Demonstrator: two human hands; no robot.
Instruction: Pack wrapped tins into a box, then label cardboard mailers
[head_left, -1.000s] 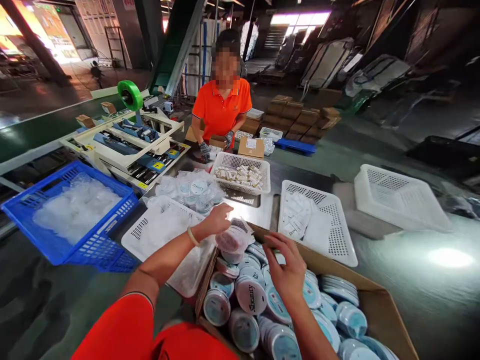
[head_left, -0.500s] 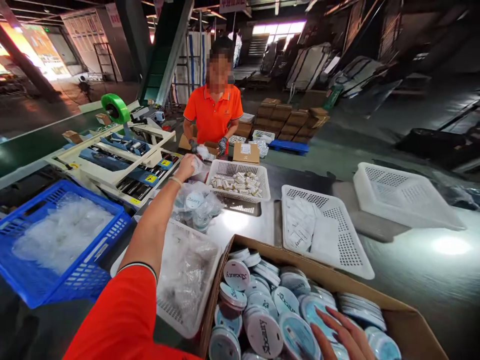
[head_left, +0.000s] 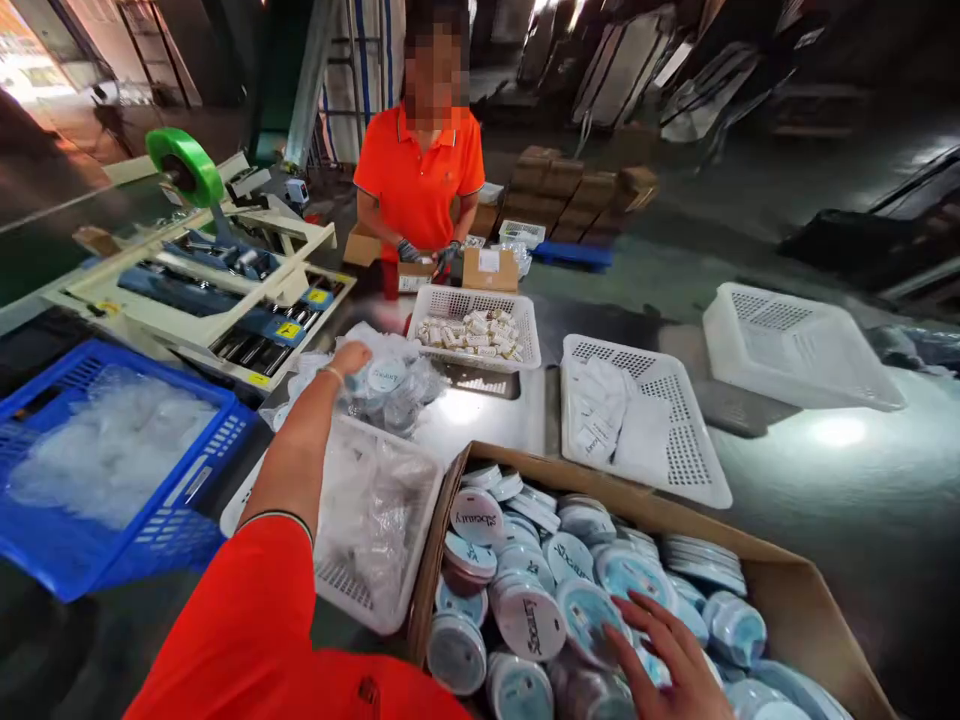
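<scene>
I see the right hand spread over tins, the left hand among bags, its grip unreadable from here.

Red-orange sleeve with dark trim, pale wristband

Head-worn camera: positioned above the near side of the table, facing forward and down. Close range: carton, 5 o'clock. Farther range: co-worker, between 11 and 12 o'clock.
</scene>
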